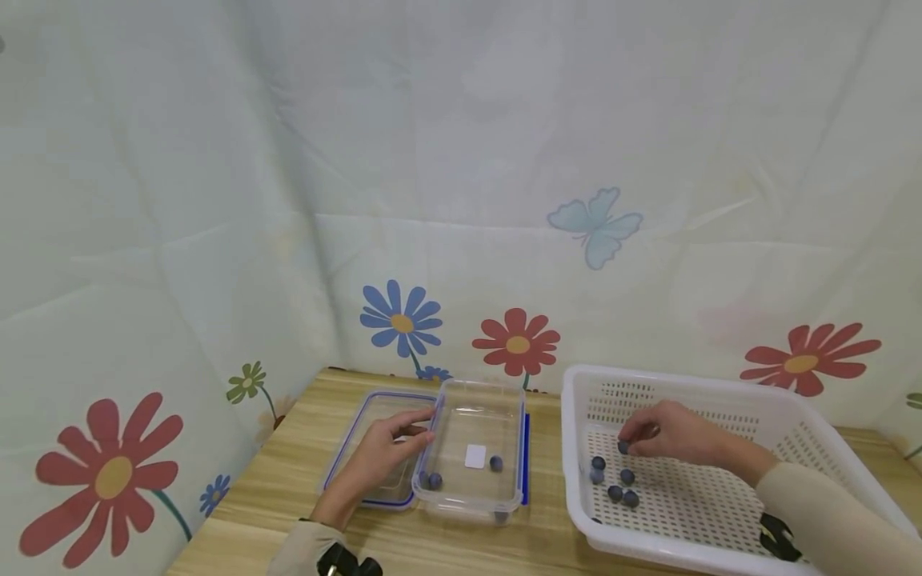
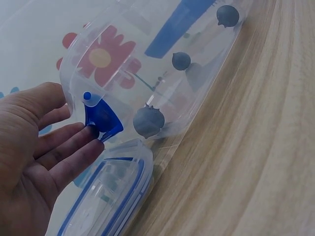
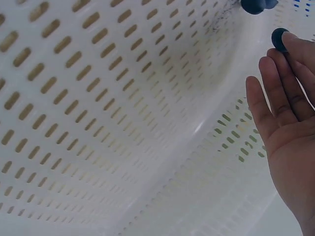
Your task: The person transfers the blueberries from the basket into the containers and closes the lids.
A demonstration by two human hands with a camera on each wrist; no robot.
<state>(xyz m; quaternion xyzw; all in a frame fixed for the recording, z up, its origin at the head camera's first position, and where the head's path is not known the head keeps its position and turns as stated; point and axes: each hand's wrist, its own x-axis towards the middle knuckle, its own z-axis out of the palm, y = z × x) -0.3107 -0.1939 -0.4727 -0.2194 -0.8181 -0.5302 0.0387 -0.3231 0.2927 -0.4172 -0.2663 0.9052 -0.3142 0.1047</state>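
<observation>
My right hand (image 1: 673, 434) is inside the white plastic basket (image 1: 670, 552), pinching a blueberry (image 3: 279, 39) between thumb and fingertips. Several other blueberries (image 1: 627, 478) lie on the basket floor just below and left of it. A clear plastic container (image 1: 475, 420) stands left of the basket, open at the top, with several blueberries (image 1: 496, 463) inside. At its left side is my left hand (image 1: 392, 444), fingers extended and slightly bent. The left wrist view shows those fingertips right at a blue side clip (image 2: 102, 118) of the container.
A clear lid with a blue seal (image 1: 360, 420) lies on the wooden table (image 1: 274, 488), left of the container and partly under my left hand. Another blue clip (image 1: 526, 460) hangs on the container's right side. A flower-printed curtain (image 1: 461, 160) rises behind the table.
</observation>
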